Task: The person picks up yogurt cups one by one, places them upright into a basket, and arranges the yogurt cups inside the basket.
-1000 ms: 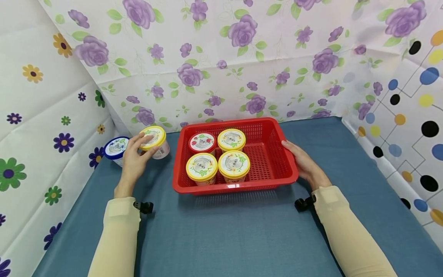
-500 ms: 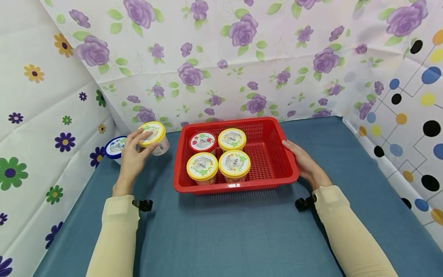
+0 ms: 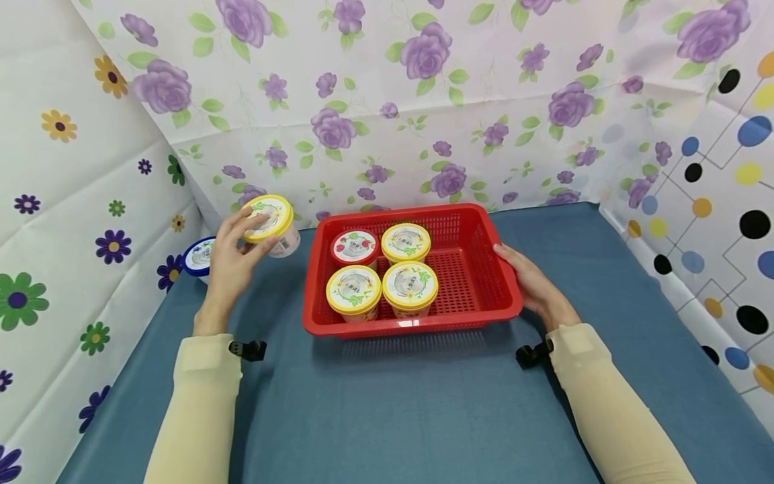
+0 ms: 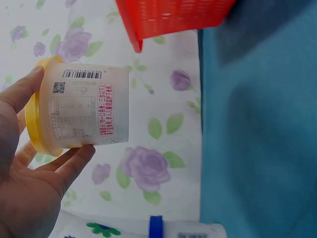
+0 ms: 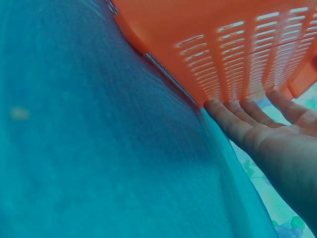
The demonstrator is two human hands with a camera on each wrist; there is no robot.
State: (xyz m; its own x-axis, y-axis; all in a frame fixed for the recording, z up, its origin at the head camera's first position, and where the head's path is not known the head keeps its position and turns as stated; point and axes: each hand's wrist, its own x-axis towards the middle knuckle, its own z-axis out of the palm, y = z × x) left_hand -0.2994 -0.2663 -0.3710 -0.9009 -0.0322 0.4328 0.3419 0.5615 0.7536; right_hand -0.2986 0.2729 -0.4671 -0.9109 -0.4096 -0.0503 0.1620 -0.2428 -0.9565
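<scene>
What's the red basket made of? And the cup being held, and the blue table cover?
The red basket seems shiny plastic: its rim catches light and its walls have slots. The cup has a smooth, printed side: plastic or coated paper, perhaps. The lid has a smooth yellow edge, likely plastic. The blue table cover is probably cloth: dull, with wrinkles.

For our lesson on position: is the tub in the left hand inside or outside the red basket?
Outside: the left hand holds the yellow-lidded tub beside the red basket, with a gap between.
</scene>
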